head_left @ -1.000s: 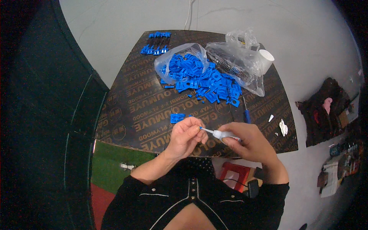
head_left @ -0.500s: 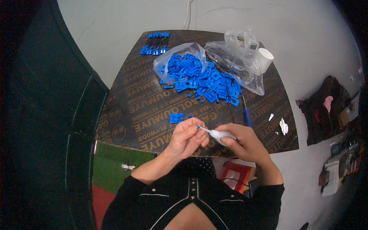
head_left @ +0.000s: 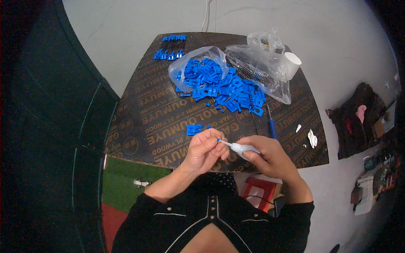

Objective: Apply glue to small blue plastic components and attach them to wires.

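Note:
Between the fingertips of my left hand (head_left: 205,151) is a tiny blue plastic piece (head_left: 218,140), mostly hidden by the fingers. My right hand (head_left: 265,157) is closed around a small white glue bottle (head_left: 244,149). The bottle lies tilted, and its thin nozzle points left, with the tip at or very close to the blue piece; I cannot tell whether they touch. Just beyond my left hand, a flat blue plastic part (head_left: 194,129) rests on the table, with a smaller blue bit (head_left: 209,127) beside it.
A heap of blue plastic parts (head_left: 236,90) spills from a clear bag (head_left: 179,69). Behind it are a bag of dark springs (head_left: 253,69) and a white cup (head_left: 292,66). Blue-and-black assemblies (head_left: 171,47) line the far left. A blue-handled screwdriver (head_left: 272,128) and crumpled tissue (head_left: 312,139) lie right.
Hardly anything differs. Both hands keep their grip, and the nozzle stays at the small blue piece.

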